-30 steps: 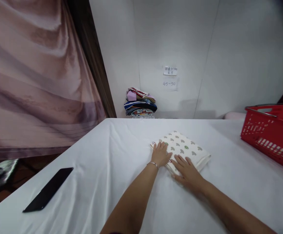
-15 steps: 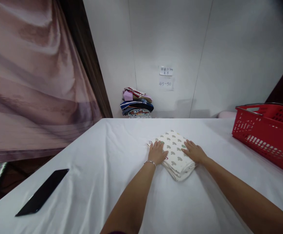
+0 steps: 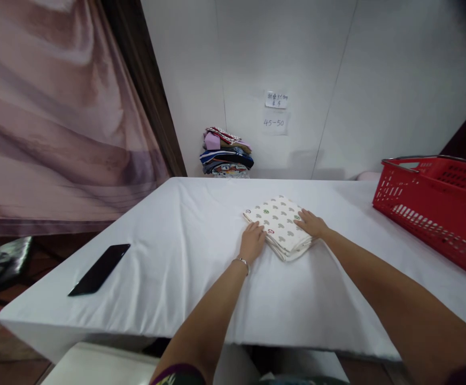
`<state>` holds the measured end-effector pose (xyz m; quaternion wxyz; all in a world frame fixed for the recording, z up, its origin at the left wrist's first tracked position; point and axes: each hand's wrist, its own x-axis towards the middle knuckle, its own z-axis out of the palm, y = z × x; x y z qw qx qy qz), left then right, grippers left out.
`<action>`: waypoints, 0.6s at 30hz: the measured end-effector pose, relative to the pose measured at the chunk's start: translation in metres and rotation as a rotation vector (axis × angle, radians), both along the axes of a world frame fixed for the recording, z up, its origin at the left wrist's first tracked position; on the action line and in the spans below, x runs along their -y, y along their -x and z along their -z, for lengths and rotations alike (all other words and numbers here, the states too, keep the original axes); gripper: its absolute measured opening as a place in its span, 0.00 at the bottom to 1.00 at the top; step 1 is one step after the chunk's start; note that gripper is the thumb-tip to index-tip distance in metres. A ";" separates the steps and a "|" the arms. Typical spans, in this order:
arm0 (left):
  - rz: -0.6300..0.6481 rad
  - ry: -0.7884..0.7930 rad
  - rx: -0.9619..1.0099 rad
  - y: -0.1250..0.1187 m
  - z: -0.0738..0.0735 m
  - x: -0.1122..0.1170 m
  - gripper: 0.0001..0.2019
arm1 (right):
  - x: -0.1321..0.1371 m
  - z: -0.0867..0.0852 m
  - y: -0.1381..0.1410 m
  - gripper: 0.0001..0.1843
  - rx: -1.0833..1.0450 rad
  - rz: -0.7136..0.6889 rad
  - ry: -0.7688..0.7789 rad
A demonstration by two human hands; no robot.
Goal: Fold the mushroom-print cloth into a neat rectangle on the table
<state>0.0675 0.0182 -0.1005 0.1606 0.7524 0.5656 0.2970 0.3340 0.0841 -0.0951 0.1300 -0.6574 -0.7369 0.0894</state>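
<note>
Pale panelled wall (image 3: 397,80) — pinkish curtain (image 3: 56,117) left — reddish-brown floor (image 3: 10,369).

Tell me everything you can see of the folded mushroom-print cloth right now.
The folded mushroom-print cloth is off-white, with mostly grey mushroom-like motifs and a few green and red ones. It looks like soft woven fabric, folded into a flat, roughly square pad; several layers show along its near edges. It lies turned like a diamond, one corner towards the person, on the white-covered table. The left hand's fingers touch its left near edge; the right hand rests on its right corner.
</note>
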 end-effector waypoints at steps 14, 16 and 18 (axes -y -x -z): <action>-0.232 0.169 0.179 -0.018 -0.001 0.025 0.08 | 0.103 -0.009 0.079 0.15 -0.345 -0.345 -0.364; -0.222 0.147 0.169 -0.017 0.001 0.026 0.08 | 0.108 -0.007 0.085 0.15 -0.299 -0.328 -0.356; -0.206 0.133 0.170 -0.016 0.003 0.028 0.08 | 0.110 -0.005 0.089 0.14 -0.247 -0.297 -0.352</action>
